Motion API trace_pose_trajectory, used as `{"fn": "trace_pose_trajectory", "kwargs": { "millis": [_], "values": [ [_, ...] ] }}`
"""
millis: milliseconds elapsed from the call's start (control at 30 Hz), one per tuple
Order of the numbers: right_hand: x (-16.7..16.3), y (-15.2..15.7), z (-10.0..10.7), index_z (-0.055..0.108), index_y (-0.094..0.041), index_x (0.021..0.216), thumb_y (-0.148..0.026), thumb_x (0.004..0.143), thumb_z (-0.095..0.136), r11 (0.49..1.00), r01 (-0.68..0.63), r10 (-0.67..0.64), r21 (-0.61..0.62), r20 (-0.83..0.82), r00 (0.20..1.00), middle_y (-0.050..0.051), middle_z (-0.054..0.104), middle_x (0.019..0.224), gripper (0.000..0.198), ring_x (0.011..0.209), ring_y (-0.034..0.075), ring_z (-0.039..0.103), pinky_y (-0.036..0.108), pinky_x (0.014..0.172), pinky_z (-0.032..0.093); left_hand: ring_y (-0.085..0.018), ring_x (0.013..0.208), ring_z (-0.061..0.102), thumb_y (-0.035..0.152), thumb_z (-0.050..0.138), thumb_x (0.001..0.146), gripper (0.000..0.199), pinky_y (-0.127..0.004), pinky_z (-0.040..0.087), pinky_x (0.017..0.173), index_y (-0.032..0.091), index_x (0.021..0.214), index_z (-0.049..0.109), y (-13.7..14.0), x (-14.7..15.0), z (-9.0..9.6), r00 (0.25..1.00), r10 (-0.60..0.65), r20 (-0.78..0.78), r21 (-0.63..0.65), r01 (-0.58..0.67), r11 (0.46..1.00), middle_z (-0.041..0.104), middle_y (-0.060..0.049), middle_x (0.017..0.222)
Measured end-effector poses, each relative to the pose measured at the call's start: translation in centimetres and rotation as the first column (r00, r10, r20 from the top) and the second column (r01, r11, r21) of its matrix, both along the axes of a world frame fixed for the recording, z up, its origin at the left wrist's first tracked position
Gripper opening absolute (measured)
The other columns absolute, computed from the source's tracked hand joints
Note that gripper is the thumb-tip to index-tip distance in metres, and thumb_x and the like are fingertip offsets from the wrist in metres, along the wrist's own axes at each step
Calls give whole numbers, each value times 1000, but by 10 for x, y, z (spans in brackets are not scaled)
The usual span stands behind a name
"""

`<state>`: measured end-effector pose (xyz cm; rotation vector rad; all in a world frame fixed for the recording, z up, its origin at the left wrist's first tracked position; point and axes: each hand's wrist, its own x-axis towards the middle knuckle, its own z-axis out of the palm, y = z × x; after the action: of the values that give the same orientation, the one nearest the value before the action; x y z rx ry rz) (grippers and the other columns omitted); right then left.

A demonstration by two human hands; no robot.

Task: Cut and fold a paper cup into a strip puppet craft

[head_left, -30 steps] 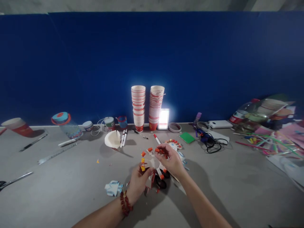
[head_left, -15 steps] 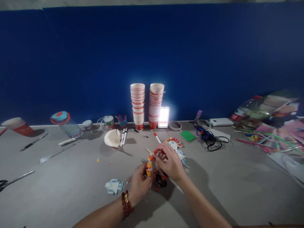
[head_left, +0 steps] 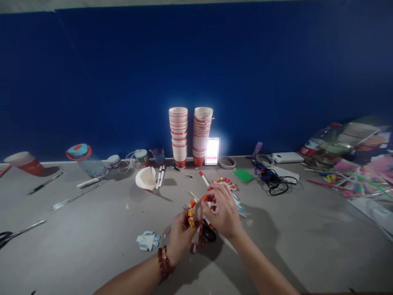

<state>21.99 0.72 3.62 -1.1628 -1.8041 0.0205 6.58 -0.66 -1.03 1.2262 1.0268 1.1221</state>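
My left hand (head_left: pixel 183 232), with a beaded bracelet (head_left: pixel 165 262) at the wrist, is closed on a cut paper cup (head_left: pixel 190 212) whose strips have curled red and yellow ends. My right hand (head_left: pixel 223 213) bends over the cup's far side, its fingers closed on one of the red strips. A thin wooden stick (head_left: pixel 193 195) shows by the right fingertips; I cannot tell whether they touch it. Black scissor handles (head_left: pixel 209 232) lie under the hands. Behind the right hand, another curled-strip cup piece (head_left: pixel 229 182) is partly hidden.
Two tall paper cup stacks (head_left: pixel 178 137) stand at the back. A cut white cup (head_left: pixel 145 179), markers (head_left: pixel 160 177) and a blue-white paper figure (head_left: pixel 147 240) lie to the left. A green pad (head_left: pixel 242 175), a glue gun with black cable (head_left: pixel 266 172) and craft materials (head_left: pixel 362 172) lie rightward.
My right fingers have shifted slightly down and inward along the cup's strips. The cup has turned a little in my left hand, showing more red strips between the hands.
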Motion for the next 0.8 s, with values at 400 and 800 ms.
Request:
{"fn": "trace_pose_trajectory", "kwargs": {
  "millis": [400,800],
  "values": [
    [24,13,-9,55,-24,112,-30,92,55,989,-50,-2,-139,-351,937,7,63,106,21,99,24,61,41,88,50,-18,71,63,49,82,62,38,-28,50,73,16,76,69,2,3,-2,988,35,148,-177,-8,984,72,-5,75],
    [5,4,-5,20,-21,152,-19,81,61,995,60,-61,82,14,998,7,68,102,82,118,31,54,64,113,25,-18,73,66,42,82,66,33,-28,51,74,17,85,72,7,0,-9,972,54,227,-123,-26,992,75,-4,80]
  ]
}}
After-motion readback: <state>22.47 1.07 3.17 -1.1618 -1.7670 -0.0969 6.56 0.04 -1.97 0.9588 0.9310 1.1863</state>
